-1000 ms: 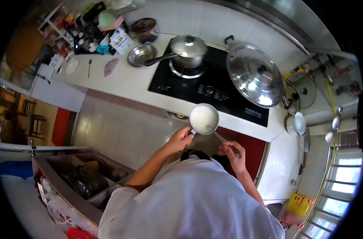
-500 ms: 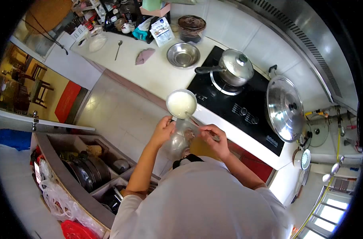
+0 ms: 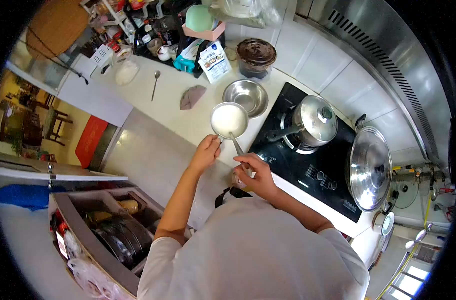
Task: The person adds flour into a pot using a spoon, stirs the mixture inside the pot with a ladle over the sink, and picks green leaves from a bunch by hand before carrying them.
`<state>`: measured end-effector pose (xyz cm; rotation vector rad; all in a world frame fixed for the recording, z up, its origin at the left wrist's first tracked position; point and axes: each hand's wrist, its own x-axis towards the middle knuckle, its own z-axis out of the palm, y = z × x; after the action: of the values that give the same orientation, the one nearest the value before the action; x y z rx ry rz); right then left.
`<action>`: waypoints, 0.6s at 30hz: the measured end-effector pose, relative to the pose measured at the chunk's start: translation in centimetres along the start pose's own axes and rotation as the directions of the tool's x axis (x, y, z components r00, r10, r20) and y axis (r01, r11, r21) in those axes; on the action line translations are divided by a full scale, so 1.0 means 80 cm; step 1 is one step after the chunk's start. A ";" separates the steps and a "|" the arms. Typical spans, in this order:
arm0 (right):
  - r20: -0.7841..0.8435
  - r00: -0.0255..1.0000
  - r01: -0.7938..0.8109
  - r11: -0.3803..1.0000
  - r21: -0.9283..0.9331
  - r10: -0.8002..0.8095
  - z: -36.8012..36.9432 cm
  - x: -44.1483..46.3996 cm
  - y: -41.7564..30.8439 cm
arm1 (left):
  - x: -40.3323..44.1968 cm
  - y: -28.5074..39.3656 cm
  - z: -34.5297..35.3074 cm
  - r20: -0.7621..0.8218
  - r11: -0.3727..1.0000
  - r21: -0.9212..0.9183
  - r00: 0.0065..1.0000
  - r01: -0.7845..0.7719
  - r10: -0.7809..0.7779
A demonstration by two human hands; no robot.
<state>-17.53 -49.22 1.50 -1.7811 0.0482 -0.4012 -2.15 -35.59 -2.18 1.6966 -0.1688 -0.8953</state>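
My left hand (image 3: 206, 154) is closed round the handle of a small round pan (image 3: 213, 117) holding a milky white liquid (image 3: 230, 120). My right hand (image 3: 258, 175) grips a metal spoon (image 3: 237, 145), whose far end dips into the liquid at the near rim, so its bowl is hidden. The pan is held above the counter edge, overlapping in view the near side of a steel bowl (image 3: 258, 97). Whether pan and bowl touch, I cannot tell.
A lidded pot (image 3: 315, 120) sits on the black gas hob (image 3: 288, 167), beside a large steel lid (image 3: 370, 170). On the counter lie a folded cloth (image 3: 192, 97), another spoon (image 3: 155, 86), a white packet (image 3: 215, 62) and a brown-lidded tub (image 3: 256, 55). An open drawer (image 3: 78, 220) stands at left.
The pan and both hands have moved forward toward the counter and steel bowl. My right hand now holds the spoon more steeply. The view has shifted, bringing more of the back shelf into sight.
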 end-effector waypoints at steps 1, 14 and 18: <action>-0.010 1.000 -0.005 1.000 -0.003 0.005 0.001 0.010 0.003 | 0.016 0.001 -0.001 0.011 1.000 0.004 1.000 0.002 -0.002; -0.210 0.948 -0.248 0.969 -0.020 0.238 0.022 0.091 0.039 | 0.171 0.008 0.010 0.171 0.980 0.159 0.981 -0.118 0.091; -0.326 0.905 -0.289 0.957 -0.004 0.272 0.039 0.110 0.063 | 0.204 -0.002 0.000 0.267 0.993 0.094 0.963 -0.074 0.046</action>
<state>-7.45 -49.74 -1.76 -1.7113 0.5465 -0.4805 9.23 -44.36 -9.98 1.6512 -0.4512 -1.0816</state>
